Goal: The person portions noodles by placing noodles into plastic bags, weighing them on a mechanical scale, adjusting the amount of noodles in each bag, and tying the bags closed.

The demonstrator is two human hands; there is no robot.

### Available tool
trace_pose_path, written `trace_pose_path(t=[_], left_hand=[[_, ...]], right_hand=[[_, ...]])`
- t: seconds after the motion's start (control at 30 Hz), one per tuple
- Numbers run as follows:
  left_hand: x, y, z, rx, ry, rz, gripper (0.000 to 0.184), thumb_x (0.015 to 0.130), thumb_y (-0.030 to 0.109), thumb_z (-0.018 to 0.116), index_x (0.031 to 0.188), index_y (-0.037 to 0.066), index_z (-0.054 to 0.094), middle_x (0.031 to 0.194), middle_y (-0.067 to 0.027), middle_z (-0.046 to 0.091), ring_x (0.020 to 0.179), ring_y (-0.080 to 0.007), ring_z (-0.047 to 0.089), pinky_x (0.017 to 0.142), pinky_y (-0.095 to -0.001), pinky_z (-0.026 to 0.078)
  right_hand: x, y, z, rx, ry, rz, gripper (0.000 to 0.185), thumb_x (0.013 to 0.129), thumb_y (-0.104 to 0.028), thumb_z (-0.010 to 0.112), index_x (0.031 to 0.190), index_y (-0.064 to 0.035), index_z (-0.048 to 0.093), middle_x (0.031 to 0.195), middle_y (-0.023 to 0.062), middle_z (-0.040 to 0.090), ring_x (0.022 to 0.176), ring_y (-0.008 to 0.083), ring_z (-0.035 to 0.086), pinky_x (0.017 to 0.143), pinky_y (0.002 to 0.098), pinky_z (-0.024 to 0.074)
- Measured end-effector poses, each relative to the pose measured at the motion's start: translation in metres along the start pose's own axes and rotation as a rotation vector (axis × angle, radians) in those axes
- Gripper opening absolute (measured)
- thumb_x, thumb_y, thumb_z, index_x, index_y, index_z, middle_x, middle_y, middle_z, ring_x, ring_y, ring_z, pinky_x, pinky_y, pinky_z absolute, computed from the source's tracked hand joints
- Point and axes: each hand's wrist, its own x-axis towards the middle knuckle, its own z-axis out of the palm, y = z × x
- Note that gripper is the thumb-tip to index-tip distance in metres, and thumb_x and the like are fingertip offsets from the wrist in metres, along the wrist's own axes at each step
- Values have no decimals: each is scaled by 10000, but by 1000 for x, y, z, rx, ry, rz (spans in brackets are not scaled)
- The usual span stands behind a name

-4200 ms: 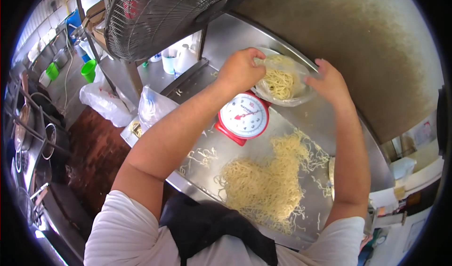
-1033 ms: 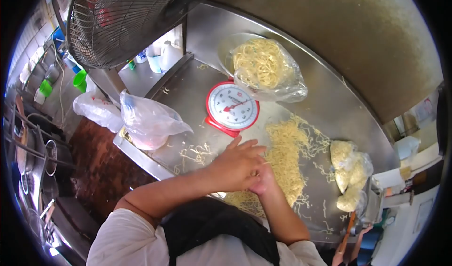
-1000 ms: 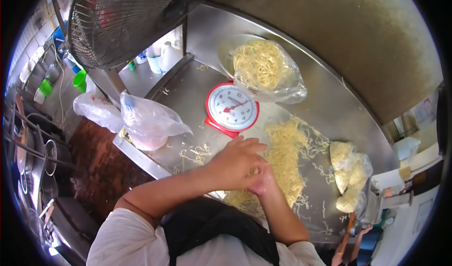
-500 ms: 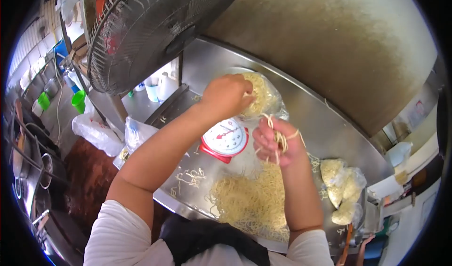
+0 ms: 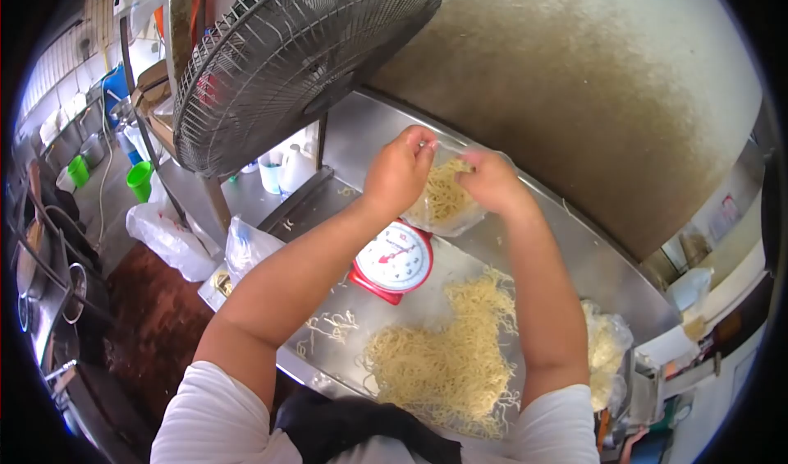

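A clear plastic bag of yellow noodles (image 5: 447, 191) rests behind the red scale (image 5: 394, 257). My left hand (image 5: 398, 172) pinches the bag's rim at its left side. On the right side, my right hand (image 5: 491, 181) has its fingers closed on the rim, and the bag's mouth is spread between the two hands. The scale's round white dial faces me. A loose pile of noodles (image 5: 443, 353) lies on the metal table (image 5: 353, 361) in front of the scale.
A large black fan (image 5: 304, 70) stands at the upper left. White plastic bags (image 5: 249, 246) sit at the table's left edge. Bagged noodles (image 5: 603, 349) lie at the right, partly behind my right arm. Part of another person's arm (image 5: 634, 443) shows at lower right.
My right hand, earlier over the noodle pile and then lifted with strands in it, has moved to the bag. My left hand has also reached the bag, whose mouth is now held up.
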Motion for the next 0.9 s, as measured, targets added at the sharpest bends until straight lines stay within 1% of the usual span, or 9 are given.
trace_pose_path(t=[0.07, 0.13, 0.2, 0.27, 0.37, 0.4, 0.53, 0.8, 0.9], left_hand=[[-2, -4, -5, -23, 9, 19, 130, 897, 177, 574, 950, 60, 590, 673, -134, 609, 613, -285, 598, 591, -391, 453], [-1, -15, -8, -70, 10, -8, 122, 903, 156, 588, 946, 42, 592, 657, -39, 553, 596, -139, 490, 557, -300, 397], [6, -29, -7, -102, 12, -33, 96, 909, 123, 591, 928, 29, 596, 668, 49, 518, 595, -26, 414, 534, -216, 349], [10, -37, -9, -151, 12, -48, 89, 912, 115, 587, 928, 28, 596, 679, 52, 524, 595, -16, 417, 534, -200, 348], [11, -49, -12, -174, 6, -46, 98, 915, 122, 586, 934, 27, 596, 697, 53, 542, 600, -3, 434, 534, -178, 352], [11, -48, -16, -159, -4, -44, 101, 914, 124, 586, 935, 26, 597, 698, 52, 545, 601, -4, 437, 534, -178, 354], [12, -50, -22, -139, -29, -30, 124, 910, 143, 596, 936, 21, 601, 678, 48, 546, 572, -10, 435, 507, -184, 348], [4, -37, -36, -65, -179, -35, 155, 856, 148, 664, 963, 44, 622, 595, 55, 470, 533, -38, 423, 490, -215, 347], [-1, -28, -41, 113, -234, 113, 221, 821, 154, 693, 997, 42, 622, 585, 27, 460, 537, -67, 428, 504, -236, 364]], right_hand=[[-6, -10, -9, 78, -89, 8, 326, 812, -122, 620, 1104, 23, 629, 982, 162, 678, 929, 252, 640, 842, 331, 479], [-15, -8, -9, 134, 0, -138, 271, 819, -96, 622, 1039, 60, 631, 887, 106, 686, 808, 192, 631, 746, 316, 499], [-24, -23, -19, 256, -37, -37, 261, 819, -96, 629, 1029, 58, 633, 858, 98, 682, 795, 183, 622, 741, 313, 499], [-28, -33, -28, 336, -4, 46, 259, 799, -153, 654, 1007, 1, 661, 972, 171, 677, 865, 248, 650, 776, 334, 497], [-39, -35, -28, -63, 422, -176, 333, 789, -180, 670, 1077, -17, 636, 1052, 178, 657, 899, 278, 642, 796, 362, 497], [-41, -30, -30, -205, 407, -169, 511, 746, -251, 713, 1184, -23, 584, 1148, 181, 624, 994, 307, 621, 849, 374, 485], [-41, -4, -25, -111, 67, 54, 770, 664, -356, 770, 1289, 7, 504, 1264, 193, 564, 1157, 309, 556, 960, 356, 438], [-37, 42, -9, -185, 112, 166, 772, 668, -335, 780, 1303, -2, 493, 1273, 230, 547, 1152, 322, 558, 971, 362, 432], [-36, 53, -3, -214, 56, 146, 770, 668, -316, 778, 1310, -5, 486, 1262, 229, 554, 1141, 331, 564, 963, 369, 438]])
